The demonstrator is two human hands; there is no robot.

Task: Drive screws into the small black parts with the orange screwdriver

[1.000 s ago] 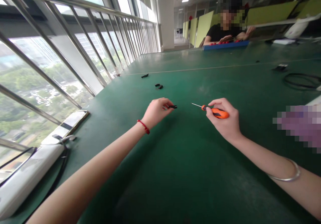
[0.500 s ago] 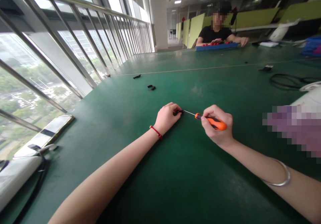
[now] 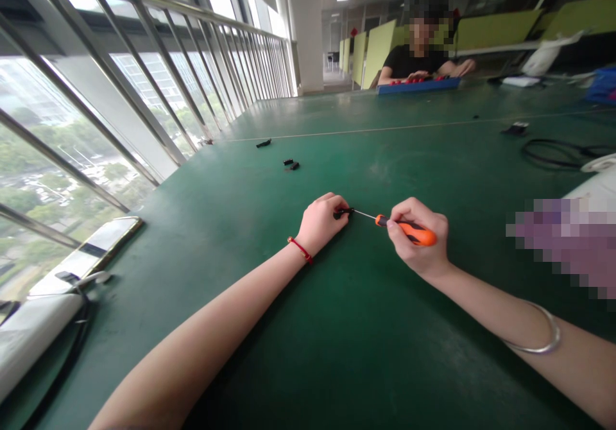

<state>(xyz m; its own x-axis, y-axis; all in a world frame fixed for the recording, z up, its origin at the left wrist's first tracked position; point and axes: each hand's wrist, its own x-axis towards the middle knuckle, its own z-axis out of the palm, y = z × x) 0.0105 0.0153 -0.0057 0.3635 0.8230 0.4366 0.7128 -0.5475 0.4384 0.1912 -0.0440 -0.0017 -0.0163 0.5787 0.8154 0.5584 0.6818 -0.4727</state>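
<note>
My left hand rests on the green table and pinches a small black part against the surface. My right hand grips an orange-handled screwdriver. Its thin metal shaft points left and its tip touches the black part. The two hands sit close together near the table's middle. A red cord circles my left wrist and a silver bangle my right forearm.
Several small black parts and another black piece lie farther back. A phone and a white device lie at the left edge by the railing. A black cable loop lies at right. A person sits at a blue tray far back.
My hands came together: the screwdriver tip, apart from the black part one second ago, now touches it. My left hand has lowered the part onto the table.
</note>
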